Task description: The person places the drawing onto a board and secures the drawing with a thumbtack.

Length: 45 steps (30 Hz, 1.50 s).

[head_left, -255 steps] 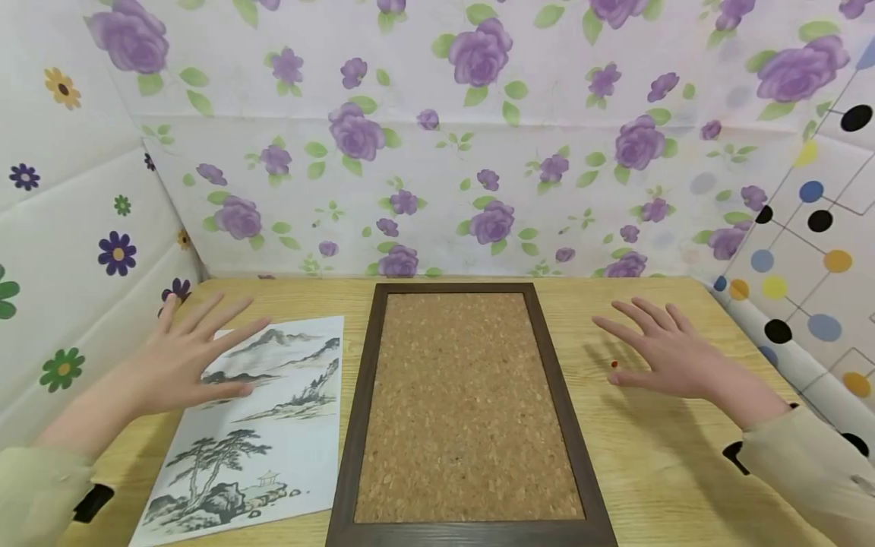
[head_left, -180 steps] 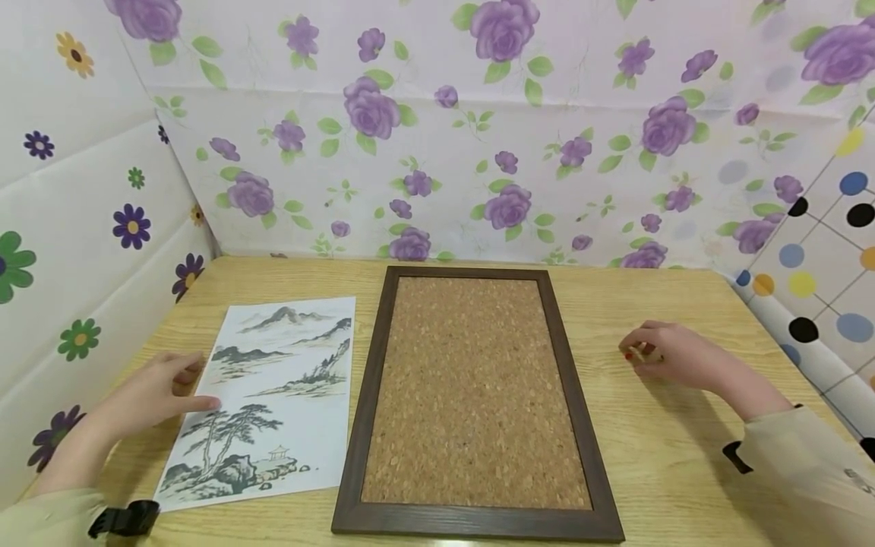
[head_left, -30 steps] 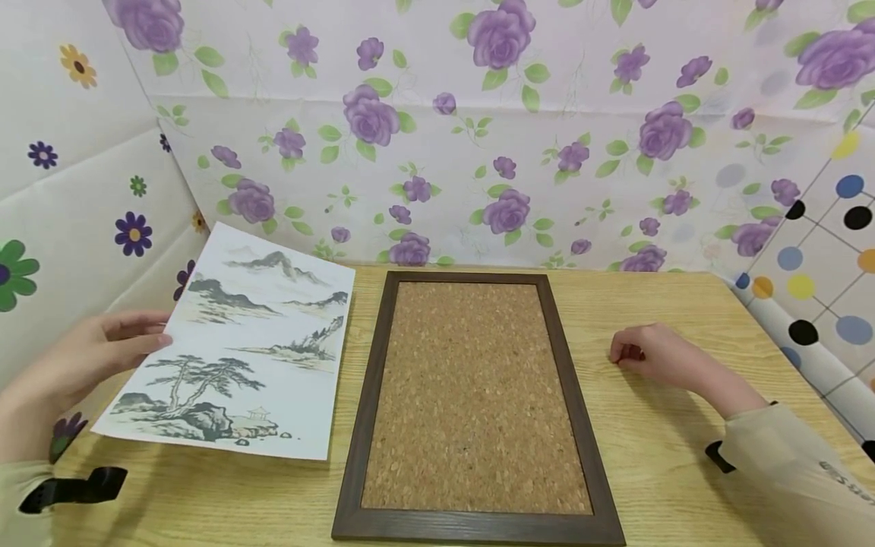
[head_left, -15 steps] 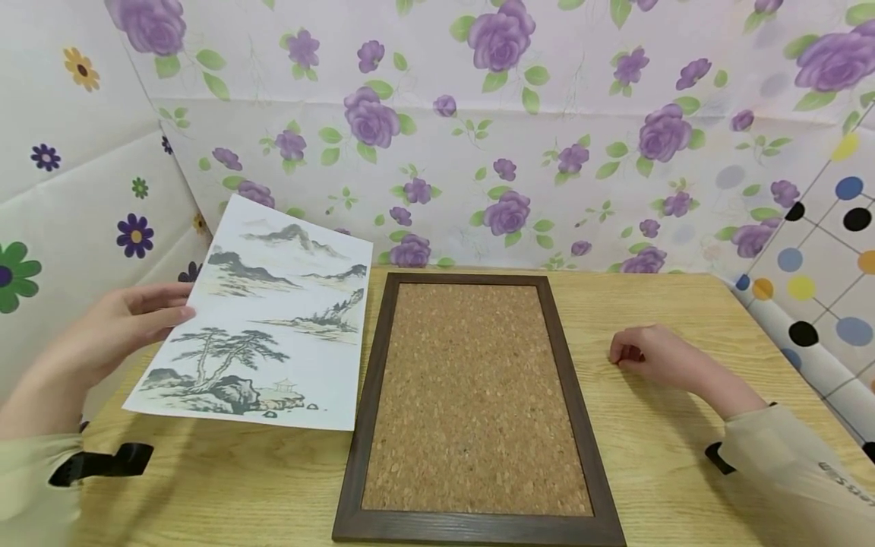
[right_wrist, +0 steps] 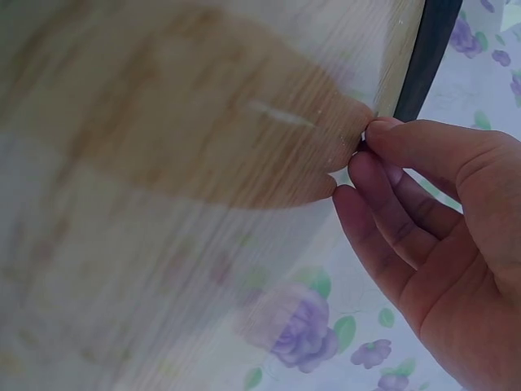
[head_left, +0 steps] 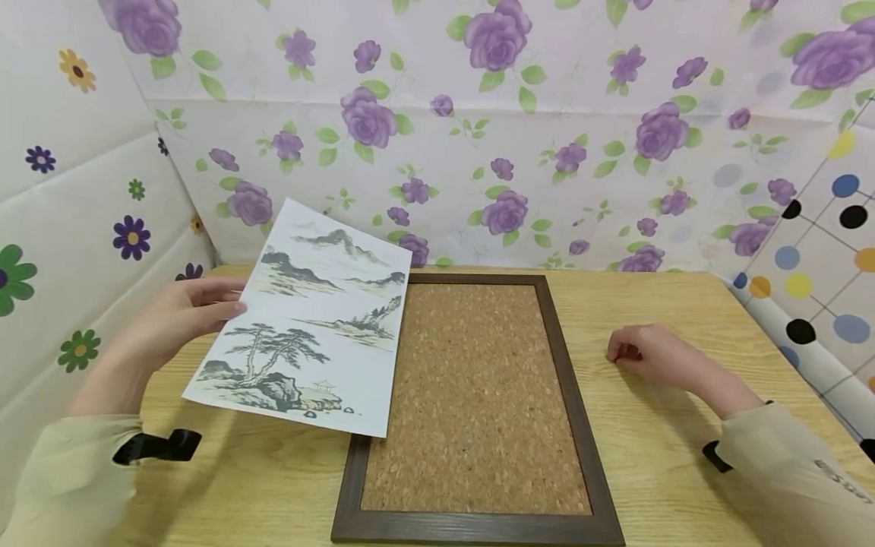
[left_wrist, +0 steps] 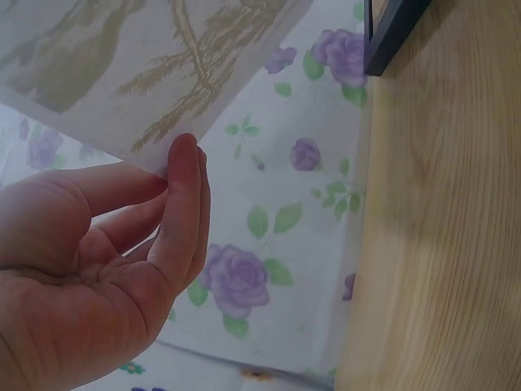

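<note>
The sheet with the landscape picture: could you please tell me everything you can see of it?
The sheet is white and rectangular, and looks like paper. Its grey-and-tan landscape shows mountains at the far end, trees, rocks and a pavilion at the near end. The left hand pinches its left edge, holding it tilted above the table, picture side up. In the head view it overlaps the left side of the framed cork board; whether they touch is unclear.
</note>
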Each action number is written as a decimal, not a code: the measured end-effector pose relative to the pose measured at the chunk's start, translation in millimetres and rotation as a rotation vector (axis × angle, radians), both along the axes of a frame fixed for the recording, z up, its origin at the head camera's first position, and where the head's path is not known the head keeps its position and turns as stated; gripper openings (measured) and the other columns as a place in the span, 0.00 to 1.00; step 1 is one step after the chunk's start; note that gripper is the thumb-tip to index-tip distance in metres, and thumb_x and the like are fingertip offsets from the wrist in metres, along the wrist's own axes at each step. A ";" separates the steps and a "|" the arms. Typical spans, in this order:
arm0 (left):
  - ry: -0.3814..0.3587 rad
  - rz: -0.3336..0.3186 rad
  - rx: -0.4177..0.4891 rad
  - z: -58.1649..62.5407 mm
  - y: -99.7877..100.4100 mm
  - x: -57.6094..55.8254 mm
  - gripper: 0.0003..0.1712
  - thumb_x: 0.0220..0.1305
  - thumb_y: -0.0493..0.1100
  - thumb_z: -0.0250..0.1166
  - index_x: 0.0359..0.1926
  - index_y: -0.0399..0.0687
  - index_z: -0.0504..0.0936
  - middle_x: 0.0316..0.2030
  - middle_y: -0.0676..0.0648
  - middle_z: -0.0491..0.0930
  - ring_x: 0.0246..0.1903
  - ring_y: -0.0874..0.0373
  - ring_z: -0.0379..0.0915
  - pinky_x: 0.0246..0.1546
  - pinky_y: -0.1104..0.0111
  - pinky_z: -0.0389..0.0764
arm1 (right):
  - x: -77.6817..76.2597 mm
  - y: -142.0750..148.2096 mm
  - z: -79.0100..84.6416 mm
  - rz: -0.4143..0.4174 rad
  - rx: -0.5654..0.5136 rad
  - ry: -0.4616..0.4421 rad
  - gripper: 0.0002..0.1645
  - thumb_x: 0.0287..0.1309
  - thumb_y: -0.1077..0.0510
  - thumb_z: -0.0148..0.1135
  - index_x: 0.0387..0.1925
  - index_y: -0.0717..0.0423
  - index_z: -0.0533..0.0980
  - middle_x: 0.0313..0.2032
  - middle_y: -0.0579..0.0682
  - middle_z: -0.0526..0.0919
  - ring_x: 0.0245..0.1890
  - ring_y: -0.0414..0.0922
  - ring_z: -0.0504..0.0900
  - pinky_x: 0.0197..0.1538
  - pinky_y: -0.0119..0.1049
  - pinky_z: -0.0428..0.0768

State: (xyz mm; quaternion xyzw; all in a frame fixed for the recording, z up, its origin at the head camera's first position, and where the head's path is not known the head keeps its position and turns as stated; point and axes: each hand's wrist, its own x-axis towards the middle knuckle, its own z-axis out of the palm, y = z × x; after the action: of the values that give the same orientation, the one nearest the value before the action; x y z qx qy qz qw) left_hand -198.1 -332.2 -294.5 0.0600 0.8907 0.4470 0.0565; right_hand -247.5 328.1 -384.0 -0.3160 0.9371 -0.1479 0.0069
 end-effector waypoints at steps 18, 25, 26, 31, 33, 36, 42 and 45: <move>-0.053 -0.035 0.068 -29.7 59.0 -20.8 0.32 0.73 0.42 0.58 0.72 0.35 0.62 0.52 0.37 0.77 0.41 0.72 0.76 0.45 0.79 0.81 | -0.5 -0.4 -0.1 -0.027 0.024 -0.015 0.12 0.56 0.67 0.68 0.32 0.46 0.80 0.29 0.38 0.83 0.28 0.29 0.77 0.31 0.27 0.79; -0.070 -0.036 0.064 -39.5 77.9 -24.1 0.30 0.72 0.39 0.58 0.71 0.34 0.64 0.52 0.34 0.76 0.42 0.65 0.77 0.45 0.75 0.83 | 0.4 0.4 -0.3 0.000 0.003 0.002 0.12 0.55 0.68 0.69 0.32 0.46 0.80 0.30 0.38 0.83 0.28 0.29 0.77 0.30 0.27 0.79; -0.071 -0.037 0.061 -40.5 79.9 -24.0 0.30 0.72 0.39 0.58 0.70 0.34 0.64 0.52 0.34 0.76 0.42 0.64 0.77 0.45 0.75 0.83 | 0.2 0.3 -0.5 -0.002 0.001 0.002 0.12 0.55 0.68 0.69 0.31 0.46 0.80 0.29 0.38 0.83 0.28 0.29 0.77 0.30 0.27 0.79; -0.092 -0.043 0.071 -47.0 88.5 -24.4 0.29 0.71 0.39 0.58 0.69 0.34 0.66 0.51 0.33 0.77 0.42 0.62 0.78 0.47 0.71 0.84 | 0.4 -0.2 0.0 -0.012 0.006 -0.010 0.12 0.55 0.68 0.69 0.32 0.46 0.80 0.30 0.38 0.83 0.28 0.29 0.77 0.30 0.27 0.79; -0.106 -0.049 0.065 -51.1 91.9 -24.9 0.29 0.71 0.39 0.59 0.69 0.34 0.66 0.52 0.33 0.78 0.42 0.62 0.79 0.49 0.68 0.85 | 0.0 -0.2 0.2 -0.009 0.009 -0.016 0.12 0.55 0.68 0.68 0.32 0.46 0.80 0.30 0.39 0.83 0.28 0.29 0.77 0.30 0.27 0.79; -0.121 -0.055 0.049 -57.3 97.8 -24.8 0.28 0.71 0.39 0.59 0.69 0.35 0.67 0.52 0.33 0.79 0.41 0.61 0.79 0.50 0.64 0.85 | -0.3 -0.6 0.6 -0.005 0.013 -0.026 0.12 0.56 0.68 0.68 0.32 0.47 0.80 0.30 0.39 0.83 0.28 0.29 0.77 0.30 0.27 0.79; -0.113 -0.062 0.039 -62.3 111.1 -20.6 0.27 0.70 0.39 0.60 0.67 0.34 0.68 0.47 0.36 0.80 0.39 0.59 0.81 0.47 0.61 0.87 | -0.6 -1.0 1.2 -0.008 0.022 -0.028 0.11 0.56 0.68 0.68 0.32 0.46 0.80 0.30 0.39 0.83 0.28 0.29 0.77 0.30 0.27 0.79; -0.107 -0.063 0.040 -62.0 114.4 -19.3 0.27 0.71 0.39 0.59 0.67 0.34 0.68 0.46 0.37 0.80 0.39 0.58 0.81 0.46 0.62 0.87 | -1.3 -1.1 1.2 -0.004 0.024 -0.023 0.11 0.56 0.68 0.68 0.32 0.47 0.80 0.30 0.39 0.83 0.28 0.29 0.77 0.30 0.27 0.79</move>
State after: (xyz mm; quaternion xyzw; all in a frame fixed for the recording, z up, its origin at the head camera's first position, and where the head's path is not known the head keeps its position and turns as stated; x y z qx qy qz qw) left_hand -217.3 -217.7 -356.5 0.0654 0.8750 0.4654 0.1167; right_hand -248.8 327.0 -382.8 -0.3122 0.9393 -0.1404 0.0211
